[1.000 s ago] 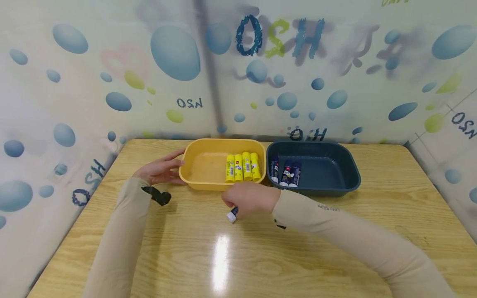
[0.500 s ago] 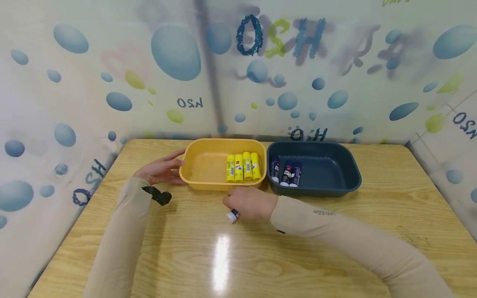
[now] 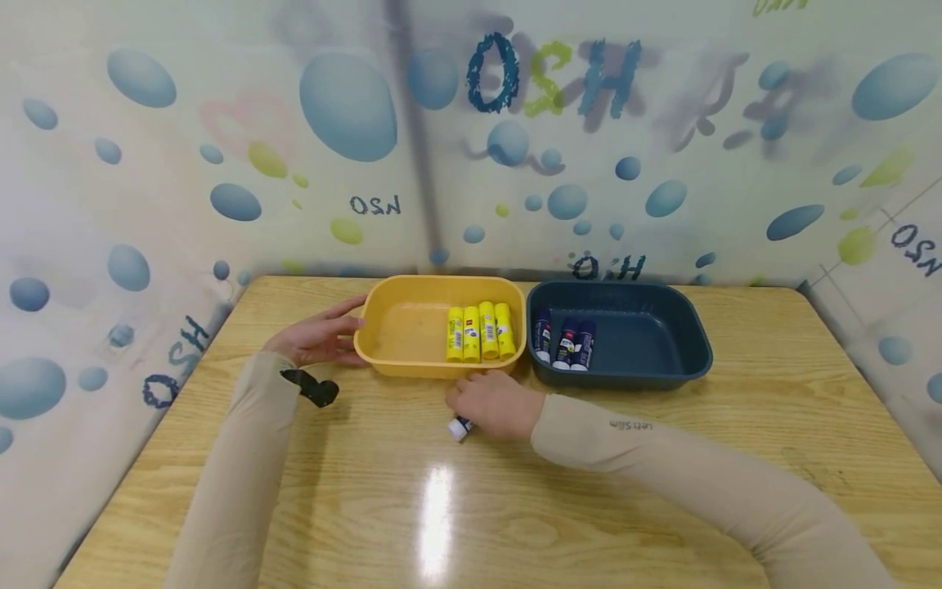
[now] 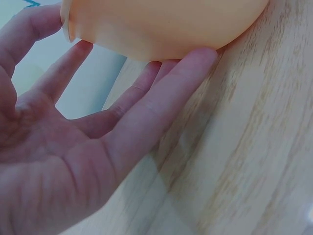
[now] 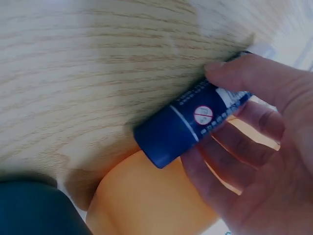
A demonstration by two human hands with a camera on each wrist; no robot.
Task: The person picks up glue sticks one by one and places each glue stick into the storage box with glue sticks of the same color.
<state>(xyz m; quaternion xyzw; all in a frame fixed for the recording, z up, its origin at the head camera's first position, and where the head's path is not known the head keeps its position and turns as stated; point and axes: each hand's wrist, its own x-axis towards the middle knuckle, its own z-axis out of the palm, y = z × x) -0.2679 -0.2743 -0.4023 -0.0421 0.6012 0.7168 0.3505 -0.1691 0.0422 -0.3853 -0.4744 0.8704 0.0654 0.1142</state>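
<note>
My right hand pinches a dark blue glue stick with a white end, thumb on one side and fingers on the other. It lies tilted close over the table, just in front of the yellow bin; in the head view only its white end shows past the hand. At the bin's left end, my left hand touches the wall and rim with extended fingers. Several yellow glue sticks lie side by side in the right half of that bin.
A dark blue bin stands against the yellow bin's right end, with three dark blue glue sticks at its left side. Both bins sit at the back of the wooden table, before a patterned wall.
My right hand has turned slightly and shifted a little toward me, its fingers now showing more. The glue stick stays almost where it was. My left hand and both bins have not moved.
</note>
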